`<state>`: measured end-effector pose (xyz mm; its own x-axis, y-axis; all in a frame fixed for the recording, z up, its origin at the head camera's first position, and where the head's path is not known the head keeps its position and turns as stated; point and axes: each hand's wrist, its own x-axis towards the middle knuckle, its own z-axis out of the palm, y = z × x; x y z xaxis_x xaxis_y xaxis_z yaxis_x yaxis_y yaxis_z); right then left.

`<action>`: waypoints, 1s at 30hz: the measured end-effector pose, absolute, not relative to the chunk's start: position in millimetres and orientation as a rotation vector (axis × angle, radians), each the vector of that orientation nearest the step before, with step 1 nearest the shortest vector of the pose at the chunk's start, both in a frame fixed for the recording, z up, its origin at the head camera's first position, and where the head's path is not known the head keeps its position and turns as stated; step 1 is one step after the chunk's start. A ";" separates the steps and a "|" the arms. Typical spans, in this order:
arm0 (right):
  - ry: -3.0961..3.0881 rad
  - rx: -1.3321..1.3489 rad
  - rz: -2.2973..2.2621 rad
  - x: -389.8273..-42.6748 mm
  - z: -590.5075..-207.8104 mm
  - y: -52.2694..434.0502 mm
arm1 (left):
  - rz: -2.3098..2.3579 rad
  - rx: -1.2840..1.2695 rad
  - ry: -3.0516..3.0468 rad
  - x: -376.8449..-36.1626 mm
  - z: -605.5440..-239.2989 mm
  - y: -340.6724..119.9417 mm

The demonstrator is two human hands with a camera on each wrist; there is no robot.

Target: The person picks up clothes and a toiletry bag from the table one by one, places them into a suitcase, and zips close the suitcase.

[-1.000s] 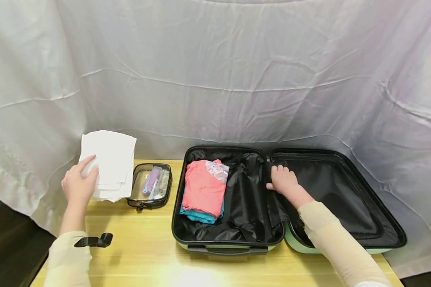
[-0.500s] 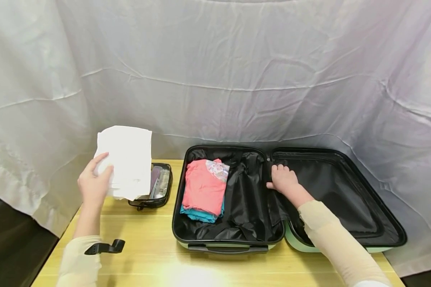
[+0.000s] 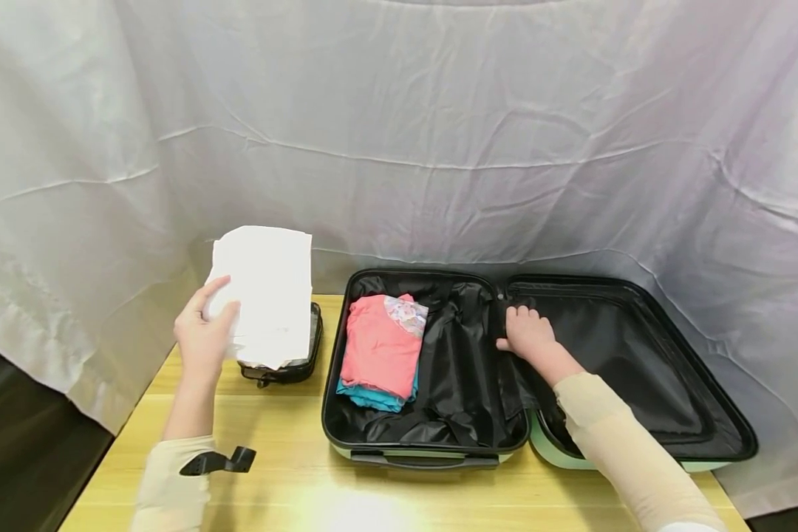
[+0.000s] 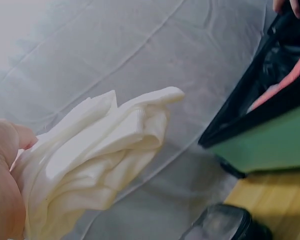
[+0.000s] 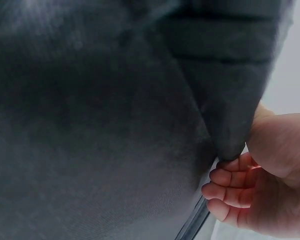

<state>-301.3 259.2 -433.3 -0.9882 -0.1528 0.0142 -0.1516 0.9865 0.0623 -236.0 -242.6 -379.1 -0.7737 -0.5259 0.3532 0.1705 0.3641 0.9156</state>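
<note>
In the head view my left hand (image 3: 202,332) grips a folded white garment (image 3: 269,292) by its left edge, thumb on top. The left wrist view shows its layers (image 4: 100,155) hanging in loose folds, raised above the table. Below it, a small black-rimmed clear pouch (image 3: 286,373) is mostly covered. My right hand (image 3: 528,332) is at the middle of the open suitcase (image 3: 422,449), holding the black lining flap (image 3: 505,369). In the right wrist view its curled fingers (image 5: 230,195) are at the edge of this dark cloth. A folded coral top (image 3: 379,347) lies over blue cloth (image 3: 372,399) in the left half.
The suitcase lid half (image 3: 632,369) lies open on the right, lined in black. A carry handle (image 3: 425,462) faces the front of the wooden table (image 3: 286,458). Grey curtain cloth (image 3: 399,148) hangs behind and at both sides.
My left hand has carried the white garment to the right, from beside the clear pouch to over it. The right hand has stayed at the flap.
</note>
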 end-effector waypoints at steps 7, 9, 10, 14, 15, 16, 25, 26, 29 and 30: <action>-3.114 0.232 -0.093 -301.4 -432.1 259.1 | -1.502 0.235 -2.004 -239.3 -377.9 -222.5; -3.115 0.233 -0.097 -301.6 -430.9 259.4 | -1.521 0.223 -2.000 -236.5 -372.6 -213.2; -3.118 0.231 -0.098 -301.9 -430.7 259.7 | -1.527 0.214 -2.001 -236.6 -372.0 -209.9; -3.126 0.232 -0.098 -302.7 -432.0 259.6 | -1.560 0.211 -2.003 -238.9 -371.2 -197.7; -3.130 0.231 -0.096 -302.9 -432.6 259.5 | -1.568 0.208 -2.000 -241.3 -373.5 -196.0; -3.134 0.230 -0.094 -302.9 -433.1 259.7 | -1.582 0.205 -1.995 -243.4 -375.4 -194.1; -3.149 0.216 -0.069 -302.0 -432.3 261.7 | -1.708 0.131 -1.943 -248.1 -374.6 -165.5; -3.148 0.219 -0.071 -302.0 -432.0 261.3 | -1.717 0.125 -1.939 -248.2 -374.6 -162.7; -3.149 0.224 -0.074 -302.1 -431.2 259.9 | -1.746 0.113 -1.927 -248.2 -374.6 -155.0; -3.151 0.226 -0.073 -302.0 -430.8 259.2 | -1.758 0.111 -1.924 -248.1 -375.0 -152.5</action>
<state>-302.0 259.2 -430.8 -0.9896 -0.1423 -0.0217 -0.1432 0.9887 0.0449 -248.1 -152.5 -375.0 -0.8581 -0.4008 0.3210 0.2835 0.1514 0.9469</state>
